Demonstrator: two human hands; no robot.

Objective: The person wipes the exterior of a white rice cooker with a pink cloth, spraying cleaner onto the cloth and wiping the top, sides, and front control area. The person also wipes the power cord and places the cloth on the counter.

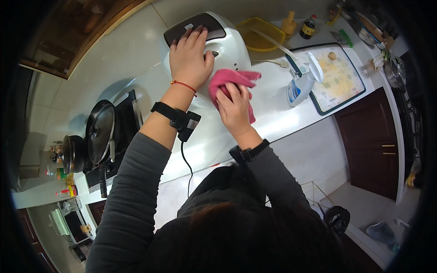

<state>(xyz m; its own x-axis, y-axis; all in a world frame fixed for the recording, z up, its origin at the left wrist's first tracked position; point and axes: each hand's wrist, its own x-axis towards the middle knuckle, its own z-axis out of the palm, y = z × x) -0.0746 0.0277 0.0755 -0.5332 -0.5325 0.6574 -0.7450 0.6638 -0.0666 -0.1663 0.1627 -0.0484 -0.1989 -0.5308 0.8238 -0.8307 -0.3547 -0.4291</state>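
A rounded white kitchen appliance [228, 37] with a dark top panel, which looks like a rice cooker, stands on the white countertop [273, 116]. My left hand [190, 59] lies flat across its top, fingers spread over the dark panel. Bunched in my right hand [235, 107] is a pink cloth [228, 76], pressed against the appliance's near right side. To the right of the cloth, a white spray bottle [300, 87] with a blue label stands upright.
Right of the bottle lies a cutting board [339, 78] with a small brown lump on it. Behind are a yellow basket [261, 37], a dark sauce bottle [308, 27] and a plug with cord [281, 63]. A lidded pan [101, 133] and a pot [73, 153] occupy the left cooktop.
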